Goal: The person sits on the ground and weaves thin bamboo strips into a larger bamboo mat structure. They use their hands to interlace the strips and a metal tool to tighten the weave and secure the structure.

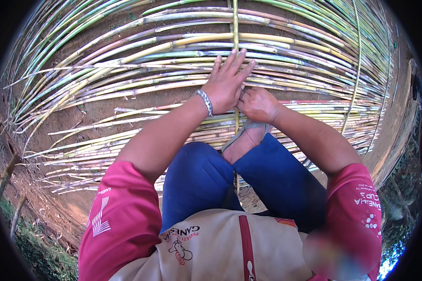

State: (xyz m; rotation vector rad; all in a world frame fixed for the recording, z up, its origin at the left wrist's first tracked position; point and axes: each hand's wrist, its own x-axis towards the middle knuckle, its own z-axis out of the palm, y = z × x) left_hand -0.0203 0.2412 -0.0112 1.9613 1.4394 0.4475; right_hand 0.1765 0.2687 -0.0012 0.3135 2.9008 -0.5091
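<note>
Long jointed canes [183, 45], yellow, green and reddish, lie side by side across the ground in front of me. A thin yellow-green pole [235, 23] runs crosswise over them, toward my body. My left hand [224, 85] rests flat over the canes and this pole, fingers spread and pointing away, with a chain bracelet at its wrist. Close against its heel, my right hand [259, 104] is closed, its fingers bent inward beside the pole. What those fingers grip, if anything, is hidden. Just below the hands is my foot [244, 144] in a grey-green shoe, among the nearer canes.
A second crosswise pole [357, 61] curves over the canes at the right. Brown soil [79, 119] shows between the rows. Short wooden stakes [7, 175] stand at the left edge, near green plants [37, 239]. My bent knees in blue trousers [192, 178] are close below the hands.
</note>
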